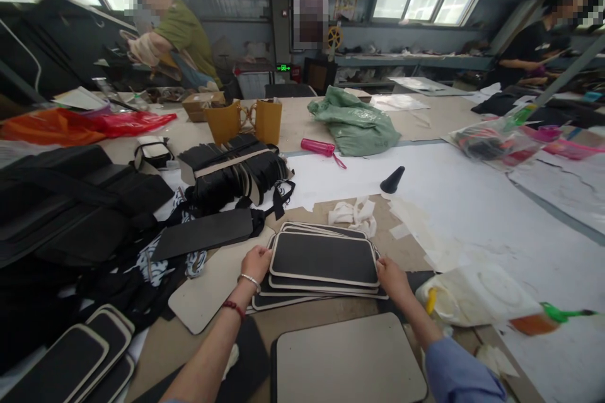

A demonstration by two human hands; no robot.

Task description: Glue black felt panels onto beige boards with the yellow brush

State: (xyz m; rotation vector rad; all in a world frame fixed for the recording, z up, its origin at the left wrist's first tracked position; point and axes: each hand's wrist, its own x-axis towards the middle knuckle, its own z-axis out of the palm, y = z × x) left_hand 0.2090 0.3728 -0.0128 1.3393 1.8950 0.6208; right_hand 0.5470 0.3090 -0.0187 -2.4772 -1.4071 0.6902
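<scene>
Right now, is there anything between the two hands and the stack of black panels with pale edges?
Nothing visible stands between them. The left hand rests against the left end of the stack of black rounded panels with pale edges, and the right hand against its right end. The white crumpled cloth lies beyond the stack, apart from both hands.

We've got both hands on a stack of black panels with pale edging: our left hand grips its left end, our right hand its right end. Just nearer us than the stack lies a grey board. Beyond the stack sit crumpled white scraps, then a black cone, a pink bottle and a green plastic bag.
</scene>
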